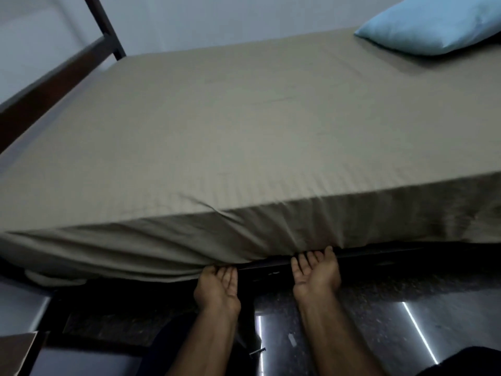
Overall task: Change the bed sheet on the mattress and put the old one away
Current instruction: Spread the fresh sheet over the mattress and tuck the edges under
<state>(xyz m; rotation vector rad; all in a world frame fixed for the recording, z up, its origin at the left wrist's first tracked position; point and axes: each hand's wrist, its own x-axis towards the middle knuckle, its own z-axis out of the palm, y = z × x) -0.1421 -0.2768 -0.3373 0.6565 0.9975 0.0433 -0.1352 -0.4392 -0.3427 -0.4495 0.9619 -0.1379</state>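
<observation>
No writing or brand shows anywhere in the view. A mattress (pixel 244 131) fills most of the scene, from nine o'clock across to three o'clock, covered by a taupe bed sheet (pixel 230 158) that lies smooth on top and gathers in folds down the near side. A dark wooden bed frame (pixel 54 74) rises at ten o'clock, its post leaning up toward eleven. A light blue pillow (pixel 431 25) rests on the sheet at one o'clock. A dark speckled floor (pixel 379 321) (with bright streaks of reflected light) spreads from five to six o'clock.

Both forearms reach up from six o'clock, palms turned upward. The left hand (pixel 219 283) has its fingers curled into the sheet's lower hem, gripping the bunched cloth at the mattress's bottom edge. The right hand (pixel 315 270), just beside it and a little apart, has its fingertips tucked up under the hem, grasping the cloth against the dark rail (pixel 379 253) below.
</observation>
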